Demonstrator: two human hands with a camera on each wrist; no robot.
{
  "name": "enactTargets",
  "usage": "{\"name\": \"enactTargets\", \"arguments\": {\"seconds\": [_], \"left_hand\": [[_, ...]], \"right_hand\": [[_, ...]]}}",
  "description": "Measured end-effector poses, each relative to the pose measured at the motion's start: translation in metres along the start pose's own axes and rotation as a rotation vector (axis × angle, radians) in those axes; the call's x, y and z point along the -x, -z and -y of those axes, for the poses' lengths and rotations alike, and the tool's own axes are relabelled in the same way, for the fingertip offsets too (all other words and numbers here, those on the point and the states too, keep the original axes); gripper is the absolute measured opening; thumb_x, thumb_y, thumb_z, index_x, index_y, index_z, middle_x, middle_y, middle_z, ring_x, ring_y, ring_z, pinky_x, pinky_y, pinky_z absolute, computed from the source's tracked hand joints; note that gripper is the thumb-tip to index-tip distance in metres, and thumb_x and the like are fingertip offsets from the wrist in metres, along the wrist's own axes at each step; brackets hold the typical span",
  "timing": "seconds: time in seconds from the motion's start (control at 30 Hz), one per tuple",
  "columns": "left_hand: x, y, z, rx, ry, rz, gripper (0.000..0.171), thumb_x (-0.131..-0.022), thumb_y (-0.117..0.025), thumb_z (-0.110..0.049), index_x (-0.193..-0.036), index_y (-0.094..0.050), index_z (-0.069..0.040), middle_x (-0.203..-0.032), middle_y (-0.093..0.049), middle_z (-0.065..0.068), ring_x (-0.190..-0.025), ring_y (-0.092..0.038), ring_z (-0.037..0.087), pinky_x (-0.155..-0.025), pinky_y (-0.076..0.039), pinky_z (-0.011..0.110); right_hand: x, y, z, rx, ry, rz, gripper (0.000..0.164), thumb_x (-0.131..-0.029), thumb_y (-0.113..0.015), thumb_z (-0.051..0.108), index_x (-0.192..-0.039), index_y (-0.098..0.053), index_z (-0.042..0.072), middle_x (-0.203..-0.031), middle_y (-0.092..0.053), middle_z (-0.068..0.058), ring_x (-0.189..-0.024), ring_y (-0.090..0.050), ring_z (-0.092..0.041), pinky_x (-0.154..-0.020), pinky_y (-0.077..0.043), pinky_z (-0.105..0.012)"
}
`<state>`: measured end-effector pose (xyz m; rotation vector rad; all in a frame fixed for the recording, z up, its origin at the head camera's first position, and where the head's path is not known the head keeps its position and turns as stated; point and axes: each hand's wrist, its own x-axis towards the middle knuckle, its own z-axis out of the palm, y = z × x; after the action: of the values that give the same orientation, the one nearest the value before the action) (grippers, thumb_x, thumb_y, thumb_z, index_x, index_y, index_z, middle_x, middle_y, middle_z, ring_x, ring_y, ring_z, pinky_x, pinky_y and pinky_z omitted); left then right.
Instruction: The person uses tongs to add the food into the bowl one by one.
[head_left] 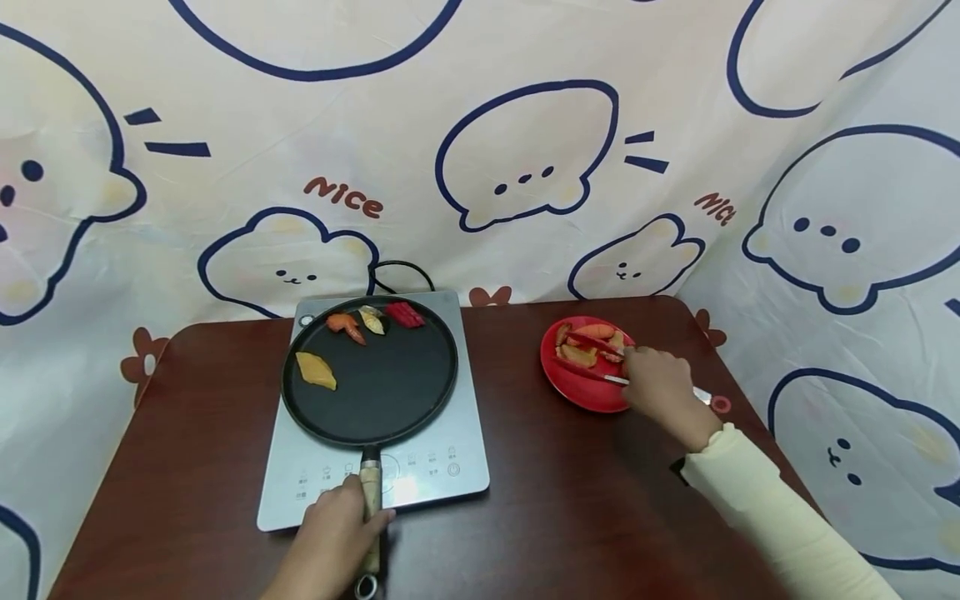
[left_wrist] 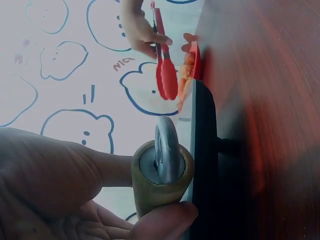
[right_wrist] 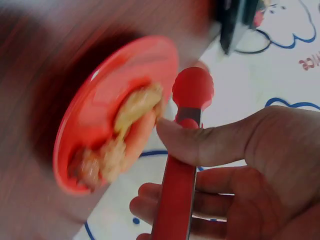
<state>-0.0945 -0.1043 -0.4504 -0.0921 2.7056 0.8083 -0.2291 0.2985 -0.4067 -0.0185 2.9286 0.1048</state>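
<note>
My left hand [head_left: 330, 533] grips the wooden handle [left_wrist: 150, 192] of a flat black frying pan [head_left: 375, 400]. On the pan lie a yellow piece [head_left: 316, 371], an orange shrimp-like piece [head_left: 347, 325], a pale piece [head_left: 372, 320] and a dark red piece [head_left: 405, 314]. Red-tipped tongs [right_wrist: 175, 200] are held in my right hand [head_left: 663, 387], the thumb along one arm. Their tips are spread over a red plate [head_left: 592, 402] of food [right_wrist: 135, 107], including an orange sausage-like piece; whether they touch any food, I cannot tell.
Under the pan is a silver induction cooker [head_left: 442, 479], its black cord [head_left: 408, 264] looping behind. Cooker and plate stand on a dark brown table [head_left: 555, 500]. A white cloth [head_left: 420, 167] with blue cartoon outlines hangs behind and at the sides.
</note>
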Motion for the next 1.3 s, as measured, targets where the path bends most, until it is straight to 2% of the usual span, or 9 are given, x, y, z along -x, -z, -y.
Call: {"name": "enactTargets", "arguments": {"seconds": [0.1, 0.3, 0.43, 0.53, 0.67, 0.97, 1.3], "left_hand": [[0.0, 0.0, 0.0, 0.0, 0.013, 0.008, 0.048, -0.087, -0.082, -0.022, -0.105, -0.06, 0.016, -0.074, -0.06, 0.009, -0.065, -0.059, 0.017, -0.057, -0.051, 0.034], [0.001, -0.001, 0.0, 0.002, 0.0, -0.003, 0.045, -0.086, -0.083, -0.021, -0.102, -0.06, 0.014, -0.073, -0.06, 0.008, -0.065, -0.058, 0.017, -0.057, -0.05, 0.034], [0.002, -0.003, 0.0, 0.003, -0.008, -0.015, 0.044, -0.085, -0.083, -0.021, -0.101, -0.061, 0.014, -0.072, -0.06, 0.008, -0.064, -0.058, 0.017, -0.056, -0.05, 0.034], [0.002, -0.004, 0.0, 0.001, -0.007, -0.017, 0.045, -0.085, -0.084, -0.021, -0.101, -0.061, 0.014, -0.072, -0.06, 0.008, -0.063, -0.058, 0.017, -0.056, -0.05, 0.034], [0.001, -0.003, -0.001, -0.007, 0.003, -0.012, 0.048, -0.085, -0.084, -0.021, -0.104, -0.06, 0.016, -0.072, -0.061, 0.009, -0.064, -0.058, 0.017, -0.057, -0.051, 0.034], [0.002, -0.003, 0.0, -0.008, -0.009, -0.018, 0.046, -0.085, -0.083, -0.022, -0.102, -0.06, 0.014, -0.072, -0.06, 0.008, -0.064, -0.058, 0.017, -0.057, -0.051, 0.034], [0.0, -0.002, -0.001, -0.017, 0.007, 0.006, 0.049, -0.085, -0.084, -0.022, -0.105, -0.061, 0.017, -0.074, -0.061, 0.008, -0.065, -0.059, 0.017, -0.058, -0.053, 0.036]], "right_hand": [[-0.003, 0.001, -0.009, 0.007, -0.006, 0.004, 0.061, -0.078, -0.082, 0.018, -0.131, -0.062, -0.006, -0.116, -0.069, -0.025, -0.09, -0.065, -0.036, -0.069, -0.054, -0.052], [-0.01, 0.002, -0.011, 0.03, -0.012, 0.039, 0.033, -0.08, -0.082, 0.018, -0.105, -0.072, -0.001, -0.087, -0.069, -0.014, -0.072, -0.059, -0.026, -0.063, -0.053, -0.043], [-0.011, 0.003, -0.011, 0.044, -0.006, 0.06, 0.016, -0.083, -0.079, 0.017, -0.09, -0.074, 0.005, -0.076, -0.066, -0.009, -0.066, -0.057, -0.024, -0.059, -0.051, -0.039], [-0.013, 0.003, -0.011, 0.044, -0.011, 0.074, 0.011, -0.086, -0.075, 0.017, -0.084, -0.073, 0.006, -0.071, -0.064, -0.007, -0.066, -0.057, -0.024, -0.059, -0.049, -0.039], [-0.018, 0.005, -0.011, 0.052, -0.018, 0.08, 0.012, -0.089, -0.072, 0.016, -0.087, -0.074, 0.004, -0.074, -0.065, -0.008, -0.067, -0.058, -0.025, -0.06, -0.05, -0.039], [-0.029, 0.004, -0.008, 0.111, -0.04, 0.062, 0.017, -0.088, -0.073, 0.013, -0.098, -0.074, -0.001, -0.083, -0.069, -0.014, -0.068, -0.06, -0.025, -0.059, -0.053, -0.04], [-0.027, -0.003, -0.001, 0.2, -0.001, -0.036, 0.016, -0.091, -0.073, 0.014, -0.095, -0.074, -0.002, -0.08, -0.068, -0.015, -0.062, -0.059, -0.023, -0.055, -0.056, -0.039]]}}
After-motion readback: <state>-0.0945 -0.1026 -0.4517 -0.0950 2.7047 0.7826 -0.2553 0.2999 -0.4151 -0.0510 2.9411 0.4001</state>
